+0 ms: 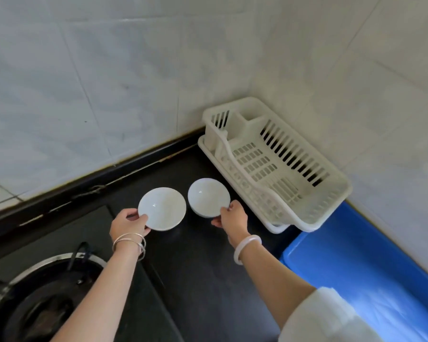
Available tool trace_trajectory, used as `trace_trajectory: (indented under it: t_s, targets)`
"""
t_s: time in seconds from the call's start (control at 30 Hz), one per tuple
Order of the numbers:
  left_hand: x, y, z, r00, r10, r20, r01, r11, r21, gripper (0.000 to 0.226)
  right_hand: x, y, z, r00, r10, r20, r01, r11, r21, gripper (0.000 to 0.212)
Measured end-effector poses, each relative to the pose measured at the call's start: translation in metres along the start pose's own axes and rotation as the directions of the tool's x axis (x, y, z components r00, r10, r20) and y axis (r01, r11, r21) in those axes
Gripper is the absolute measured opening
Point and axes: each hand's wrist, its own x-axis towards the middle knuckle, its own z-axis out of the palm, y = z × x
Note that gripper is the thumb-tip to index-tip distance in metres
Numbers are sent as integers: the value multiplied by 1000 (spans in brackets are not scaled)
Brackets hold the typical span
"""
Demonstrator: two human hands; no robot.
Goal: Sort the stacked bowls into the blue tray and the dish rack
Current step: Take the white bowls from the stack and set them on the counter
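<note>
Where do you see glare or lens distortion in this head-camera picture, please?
Head view: small glints sit inside the left bowl and the right bowl; a pale sheen lies across the blue tray; the wide lens slightly bends the lines of the wall tiles.

Hands: two, left hand (pixel 127 224) and right hand (pixel 234 218).
White bowls: two in view. The left bowl (pixel 162 208) sits in the left grip, the right bowl (pixel 208 196) in the right grip. Cannot tell if any are nested beneath.
Dish rack (pixel 307 193): one, right of the right grip.
Blue tray (pixel 356 255): one, right of that grip, nearer.
Gas burner (pixel 42 299): one, below the left grip.
Silver bangles (pixel 131 239): at least two.
Pale bangle (pixel 245 248): one.
</note>
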Motion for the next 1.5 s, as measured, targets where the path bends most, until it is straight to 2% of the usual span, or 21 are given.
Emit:
trace_trajectory:
  t_s: [0.3,0.37,0.47,0.57,0.67,0.83,1.03,1.27,1.5]
  targets:
    - [10,3,13,999,25,-48,-26,1000,-10,25,24,-3,25,998,61,4,-62,997,43,11]
    - [9,1,14,1000,-5,-10,5,998,-64,27,24,-3,26,991,129,41,-133,984,115,21]
    - [4,-3,13,979,-163,122,187,956,-225,36,20,0,21,964,215,159,-250,936,246,44]
    - [-4,-10,13,953,-195,234,270,896,-353,37,17,9,14,953,141,268,-262,828,496,61]
    - [-7,-11,18,957,-198,211,275,852,-446,39,14,14,14,946,78,316,-266,746,611,62]
    - [0,1,28,967,-195,166,253,833,-493,35,22,-4,29,947,75,314,-263,741,618,60]
    - [20,17,39,973,-181,144,231,813,-534,31,44,-33,49,953,54,297,-225,783,580,59]
    - [35,26,47,978,-161,130,207,784,-585,35,66,-55,69,967,23,253,-158,836,525,53]
    - [40,30,52,969,-214,127,246,747,-618,38,77,-66,83,970,4,242,-129,855,502,52]
